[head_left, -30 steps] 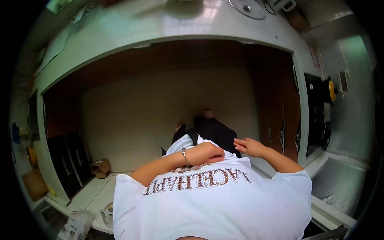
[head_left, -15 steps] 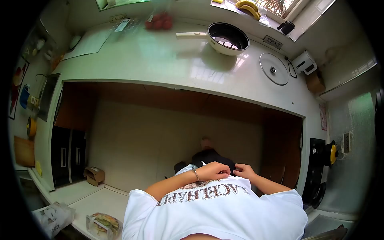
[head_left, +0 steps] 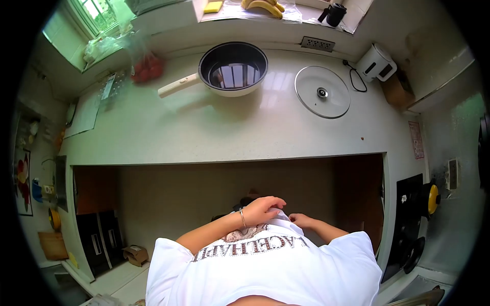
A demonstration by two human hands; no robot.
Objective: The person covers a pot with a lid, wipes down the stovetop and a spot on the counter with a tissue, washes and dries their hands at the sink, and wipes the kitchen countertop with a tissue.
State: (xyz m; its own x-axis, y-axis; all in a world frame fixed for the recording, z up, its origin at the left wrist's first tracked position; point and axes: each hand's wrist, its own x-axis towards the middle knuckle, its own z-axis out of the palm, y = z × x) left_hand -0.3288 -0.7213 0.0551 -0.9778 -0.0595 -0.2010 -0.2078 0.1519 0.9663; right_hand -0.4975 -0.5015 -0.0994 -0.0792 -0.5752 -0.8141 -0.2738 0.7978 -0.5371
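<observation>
My left hand (head_left: 264, 208), with a silver bracelet on its wrist, is closed on the front hem of the white shirt (head_left: 275, 260). The fabric is bunched and raised under its fingers. Just to the right, my right hand (head_left: 301, 220) has curled fingers pinching the shirt's edge. A small gap parts the two hands. Both are low in front of the body, short of the counter's front edge.
On the white counter (head_left: 214, 137) stand a pan (head_left: 233, 69), a glass lid (head_left: 322, 92), a white kettle (head_left: 376, 62) and a bag of red fruit (head_left: 147, 69). Bananas (head_left: 264, 7) lie on the sill. A stove (head_left: 406, 219) with a yellow-lidded pot (head_left: 433, 199) is right.
The view has tilted up, bringing the pan, kettle and window sill into sight. My left hand has risen with the shirt hem; my right hand's fingers, extended earlier, have curled in at the shirt.
</observation>
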